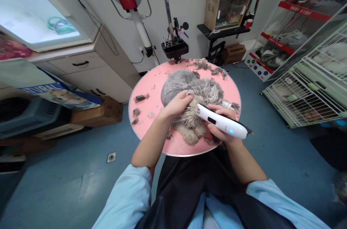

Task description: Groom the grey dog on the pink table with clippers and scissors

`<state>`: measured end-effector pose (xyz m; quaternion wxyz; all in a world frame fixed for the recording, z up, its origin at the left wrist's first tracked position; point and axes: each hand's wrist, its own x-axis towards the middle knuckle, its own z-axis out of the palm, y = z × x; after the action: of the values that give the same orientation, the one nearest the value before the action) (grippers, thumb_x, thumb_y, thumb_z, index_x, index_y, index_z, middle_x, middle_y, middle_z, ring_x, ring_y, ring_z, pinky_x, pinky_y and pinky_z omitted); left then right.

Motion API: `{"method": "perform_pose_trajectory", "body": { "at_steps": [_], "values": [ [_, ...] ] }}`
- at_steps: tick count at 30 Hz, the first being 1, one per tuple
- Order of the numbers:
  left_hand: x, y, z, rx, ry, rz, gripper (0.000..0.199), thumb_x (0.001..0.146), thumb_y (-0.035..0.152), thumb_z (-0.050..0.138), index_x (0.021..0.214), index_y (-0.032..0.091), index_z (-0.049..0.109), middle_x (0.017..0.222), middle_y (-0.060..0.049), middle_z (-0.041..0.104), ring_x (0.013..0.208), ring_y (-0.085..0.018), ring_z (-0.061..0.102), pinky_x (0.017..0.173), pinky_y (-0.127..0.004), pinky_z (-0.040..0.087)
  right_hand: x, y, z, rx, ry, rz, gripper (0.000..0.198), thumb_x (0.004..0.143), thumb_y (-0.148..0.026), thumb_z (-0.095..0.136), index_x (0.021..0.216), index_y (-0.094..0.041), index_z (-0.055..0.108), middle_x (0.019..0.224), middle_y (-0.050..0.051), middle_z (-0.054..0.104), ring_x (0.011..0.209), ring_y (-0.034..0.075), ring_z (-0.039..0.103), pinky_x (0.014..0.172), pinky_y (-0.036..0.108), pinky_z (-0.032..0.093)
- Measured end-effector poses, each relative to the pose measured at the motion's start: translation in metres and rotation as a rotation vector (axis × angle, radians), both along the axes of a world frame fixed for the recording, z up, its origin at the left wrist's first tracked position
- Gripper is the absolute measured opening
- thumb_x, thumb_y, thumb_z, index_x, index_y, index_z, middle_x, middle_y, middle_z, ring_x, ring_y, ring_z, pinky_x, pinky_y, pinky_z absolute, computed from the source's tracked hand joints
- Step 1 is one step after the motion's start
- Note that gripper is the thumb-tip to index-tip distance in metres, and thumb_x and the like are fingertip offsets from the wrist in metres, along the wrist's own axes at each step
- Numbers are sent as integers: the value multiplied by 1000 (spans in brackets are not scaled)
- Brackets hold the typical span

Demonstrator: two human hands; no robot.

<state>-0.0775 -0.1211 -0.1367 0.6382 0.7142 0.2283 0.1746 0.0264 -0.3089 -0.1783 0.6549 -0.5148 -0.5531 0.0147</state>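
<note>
A grey, curly-coated dog (pixel 177 83) lies on a round pink grooming table (pixel 146 120). Its back is clipped short, while long shaggy fur remains nearer me. My left hand (pixel 180 103) is closed on the fur at the dog's near side, with the fingertips partly buried. In my right hand (pixel 223 133) is a white hair clipper (pixel 222 122) with a lit blue light. The clipper's front end points left against the shaggy fur, close to my left fingers. Its blade is hidden from this angle. Beige paw-like fur (pixel 188 135) rests by the table's near edge.
Loose grey fur tufts (pixel 140 98) lie on the table's left, and more fur clumps (pixel 217 72) along its back. A metal post with a black tool tray (pixel 175 49) rises behind. A white dryer (pixel 135 16) stands back left; a wire cage (pixel 306 95) is at right.
</note>
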Motion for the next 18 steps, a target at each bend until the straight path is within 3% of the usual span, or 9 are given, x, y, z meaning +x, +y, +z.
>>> {"method": "perform_pose_trajectory", "body": {
  "at_steps": [4,8,10,13,18],
  "values": [
    [1,-5,-7,-121,-53,79,15,76,33,57,76,19,50,69,4,52,65,-10,49,64,-22,42,-16,1,-11,102,214,-172,42,79,-39,74,108,-31,45,114,6,69,103,28,69,88,50,55],
    [0,-15,-16,-244,-136,151,20,72,36,58,80,20,49,72,4,55,67,-11,52,67,-23,45,-31,10,-21,118,219,-258,57,73,-60,76,111,-31,46,118,10,67,109,31,67,89,51,57],
    [-2,-19,-19,-273,-170,169,22,71,36,60,81,19,51,73,4,57,69,-12,54,68,-24,45,-35,14,-24,165,251,-229,57,71,-60,78,112,-31,48,122,9,65,106,29,69,78,44,61],
    [-3,-23,-21,-331,-226,174,23,68,35,64,80,18,53,72,4,60,70,-13,56,70,-24,45,-38,18,-27,207,297,-186,57,71,-53,81,111,-32,46,120,7,66,80,20,73,57,31,60],
    [-4,-24,-24,-383,-284,171,22,69,32,67,83,18,57,72,3,61,74,-14,58,74,-26,47,-45,27,-27,271,327,-216,57,71,-55,79,109,-32,44,119,5,64,62,13,69,51,28,59]
  ]
}}
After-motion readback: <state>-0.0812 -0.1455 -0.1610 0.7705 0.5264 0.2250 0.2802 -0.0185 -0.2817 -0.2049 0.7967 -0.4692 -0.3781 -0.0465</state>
